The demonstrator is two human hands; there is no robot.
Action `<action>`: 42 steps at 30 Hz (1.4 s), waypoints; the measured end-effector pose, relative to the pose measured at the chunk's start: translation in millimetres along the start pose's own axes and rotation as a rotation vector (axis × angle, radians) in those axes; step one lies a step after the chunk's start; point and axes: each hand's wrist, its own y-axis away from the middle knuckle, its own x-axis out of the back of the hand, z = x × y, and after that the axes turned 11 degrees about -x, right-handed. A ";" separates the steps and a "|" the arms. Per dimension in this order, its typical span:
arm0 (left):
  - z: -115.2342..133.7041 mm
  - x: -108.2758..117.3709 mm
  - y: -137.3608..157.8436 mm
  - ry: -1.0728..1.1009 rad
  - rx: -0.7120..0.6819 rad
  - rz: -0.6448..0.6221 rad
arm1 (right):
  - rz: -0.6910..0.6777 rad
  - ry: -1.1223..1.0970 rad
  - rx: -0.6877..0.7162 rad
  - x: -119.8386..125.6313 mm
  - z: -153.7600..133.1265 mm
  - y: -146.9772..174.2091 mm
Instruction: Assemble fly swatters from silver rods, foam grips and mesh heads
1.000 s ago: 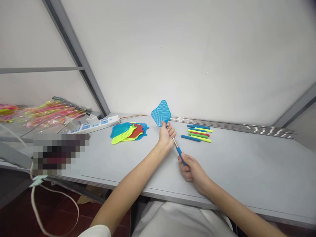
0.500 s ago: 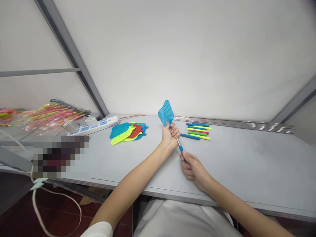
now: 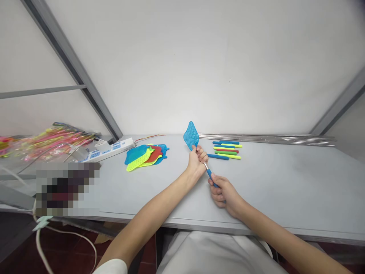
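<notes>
A fly swatter [image 3: 191,136] with a blue mesh head, a metal rod and a blue grip is in both my hands, tilted with its head up and to the left. My left hand [image 3: 197,161] is closed round the rod just below the head. Lower and to the right, my right hand [image 3: 224,191] wraps round the blue grip [image 3: 209,173]. Behind my hands lie several loose coloured grips [image 3: 226,152] in blue, yellow, red and green. To the left is a pile of loose swatter heads [image 3: 155,154] in blue, yellow and red.
A bundle of thin metal rods [image 3: 265,139] lies along the wall at the back right. At the left are a white power strip [image 3: 110,151] and several bagged colourful items [image 3: 57,139]. The grey table's front edge [image 3: 211,227] is near my body.
The swatter's head has turned slightly and looks narrower. Both hands keep their hold. The whole view has shifted a little.
</notes>
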 end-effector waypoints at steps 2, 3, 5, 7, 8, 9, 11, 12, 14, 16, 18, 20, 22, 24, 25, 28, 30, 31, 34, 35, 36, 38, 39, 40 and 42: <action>-0.2 -1.2 1.5 0.001 -0.002 -0.010 | 0.001 -0.009 0.009 0.2 0.8 -0.2; -0.2 -2.3 2.3 0.000 -0.004 -0.021 | 0.004 -0.014 0.014 0.1 1.1 -0.2; -0.1 -4.6 3.6 -0.004 -0.007 -0.044 | 0.010 -0.022 0.022 -0.1 1.1 0.0; -0.1 -6.1 4.4 -0.010 -0.011 -0.051 | 0.011 -0.024 0.019 -0.3 0.6 0.4; -0.2 -6.4 4.5 -0.013 -0.015 -0.047 | 0.010 -0.024 0.016 -0.4 0.3 0.6; -0.2 -6.4 4.4 -0.016 -0.019 -0.043 | 0.007 -0.023 0.012 -0.4 -0.1 0.8; -0.2 -5.6 3.7 -0.022 -0.023 -0.037 | 0.001 -0.024 0.008 -0.6 -0.7 0.8; 0.0 -5.0 3.1 -0.026 -0.023 -0.037 | -0.002 -0.024 0.009 -0.7 -1.0 0.6; 0.8 -4.1 2.0 -0.032 -0.019 -0.039 | -0.011 -0.021 0.015 -0.9 -1.3 -0.1; 2.5 -3.5 1.4 -0.033 -0.014 -0.047 | -0.026 -0.012 0.019 -1.2 -1.5 -0.9; 4.9 -3.4 1.5 -0.027 0.001 -0.062 | -0.042 0.000 0.014 -1.4 -1.7 -1.3; 7.8 -3.5 2.0 -0.026 0.023 -0.075 | -0.056 0.010 0.010 -1.6 -1.8 -1.0; 10.5 -3.9 2.3 -0.039 0.036 -0.076 | -0.072 0.023 0.016 -2.0 -1.8 -0.1; 12.5 -4.7 2.4 -0.067 0.034 -0.075 | -0.086 0.044 0.035 -2.8 -1.5 0.9; 13.1 -5.4 2.6 -0.088 0.028 -0.076 | -0.089 0.060 0.048 -3.3 -1.2 1.3; 13.4 -8.8 4.8 -0.198 -0.050 -0.100 | -0.072 0.123 0.108 -5.6 0.5 1.2; 13.0 -12.3 8.1 -0.294 -0.158 -0.136 | -0.044 0.159 0.166 -6.9 1.8 0.0; 12.8 -14.2 10.1 -0.340 -0.214 -0.158 | -0.032 0.169 0.196 -7.3 2.2 -1.0; 12.9 -18.9 15.7 -0.437 -0.327 -0.205 | -0.038 0.169 0.277 -7.1 2.3 -4.0; 13.1 -19.8 17.0 -0.453 -0.336 -0.215 | -0.047 0.163 0.301 -6.6 2.1 -4.9; 13.3 -20.4 17.7 -0.459 -0.333 -0.224 | -0.057 0.155 0.318 -5.9 1.8 -5.5; 13.7 -20.7 17.8 -0.440 -0.298 -0.239 | -0.074 0.130 0.313 -4.4 1.0 -6.0; 13.9 -20.6 17.4 -0.417 -0.265 -0.246 | -0.080 0.113 0.286 -3.8 0.7 -5.9; 14.1 -20.4 16.8 -0.389 -0.224 -0.253 | -0.080 0.094 0.246 -3.4 0.3 -5.6; 14.3 -19.7 15.4 -0.329 -0.127 -0.258 | -0.059 0.064 0.152 -3.5 -0.6 -4.6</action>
